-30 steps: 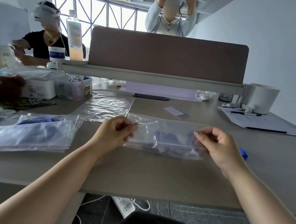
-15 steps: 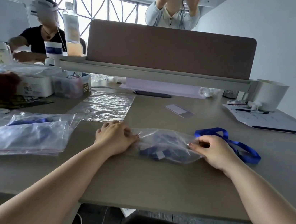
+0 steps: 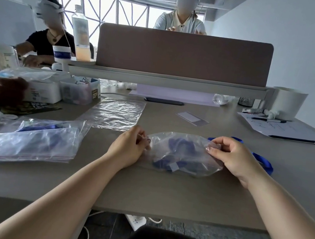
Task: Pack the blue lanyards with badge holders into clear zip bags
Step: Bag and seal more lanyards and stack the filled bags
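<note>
One clear zip bag lay mid-desk, puffed and crinkled, with a bunched blue lanyard inside. The left hand pinched its nine o'clock end with curled fingers, and the right hand pinched its three o'clock end. Filled bags lay at nine o'clock, an empty bag at eleven, and a loose lanyard at three.

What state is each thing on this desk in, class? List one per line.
Zip bag: holds a blue lanyard.
Left hand: pinches the bag's left end.
Right hand: pinches its right end.
Loose lanyard: unpacked, lying behind the right hand.
Flat bag: empty.
</note>
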`<state>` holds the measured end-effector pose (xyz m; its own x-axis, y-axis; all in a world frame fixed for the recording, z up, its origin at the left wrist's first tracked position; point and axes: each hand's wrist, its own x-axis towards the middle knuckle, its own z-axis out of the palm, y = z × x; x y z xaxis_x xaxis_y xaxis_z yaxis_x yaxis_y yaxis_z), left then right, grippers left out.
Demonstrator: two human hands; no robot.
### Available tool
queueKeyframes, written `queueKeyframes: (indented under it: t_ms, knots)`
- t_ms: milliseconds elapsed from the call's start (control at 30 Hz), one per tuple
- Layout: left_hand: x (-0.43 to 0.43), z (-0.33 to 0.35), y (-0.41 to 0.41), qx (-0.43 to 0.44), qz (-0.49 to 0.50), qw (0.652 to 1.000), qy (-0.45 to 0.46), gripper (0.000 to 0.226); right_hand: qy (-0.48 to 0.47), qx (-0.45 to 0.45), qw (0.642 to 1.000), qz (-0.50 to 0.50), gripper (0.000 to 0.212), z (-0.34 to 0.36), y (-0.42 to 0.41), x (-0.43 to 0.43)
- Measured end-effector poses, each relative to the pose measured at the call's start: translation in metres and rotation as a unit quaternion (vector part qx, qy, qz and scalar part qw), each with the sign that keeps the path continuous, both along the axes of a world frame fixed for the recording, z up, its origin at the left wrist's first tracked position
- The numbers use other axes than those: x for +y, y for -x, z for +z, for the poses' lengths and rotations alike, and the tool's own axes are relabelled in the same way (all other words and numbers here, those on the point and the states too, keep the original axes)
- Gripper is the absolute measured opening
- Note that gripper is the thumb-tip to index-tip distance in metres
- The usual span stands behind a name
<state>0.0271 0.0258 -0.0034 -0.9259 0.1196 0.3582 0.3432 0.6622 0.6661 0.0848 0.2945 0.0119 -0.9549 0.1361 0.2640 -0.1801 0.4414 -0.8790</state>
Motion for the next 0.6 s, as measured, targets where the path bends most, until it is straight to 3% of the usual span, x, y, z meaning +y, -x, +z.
queueKeyframes:
  t_ms: [167,267,333,467,600]
  knots:
    - [-0.004,0.002,-0.009,-0.001,0.008,1.0,-0.002,0.018,0.055,0.03,0.998,0.03,0.006,0.002,-0.003,-0.004]
    - [-0.005,0.002,-0.008,-0.05,0.002,0.998,0.043,0.05,0.095,0.039,0.993,0.055,0.007,0.007,-0.007,-0.008]
    - [-0.004,0.003,-0.007,-0.094,-0.028,0.995,0.01,0.066,0.111,0.043,0.991,0.064,0.008,0.01,-0.009,-0.009]
    - [-0.004,0.003,-0.01,-0.082,-0.065,0.989,-0.106,0.047,0.121,0.038,0.99,0.055,0.009,0.01,-0.008,-0.008]
    - [-0.009,0.013,-0.017,-0.029,-0.035,0.979,-0.201,0.048,0.126,0.035,0.991,0.034,0.012,0.009,-0.006,-0.01]
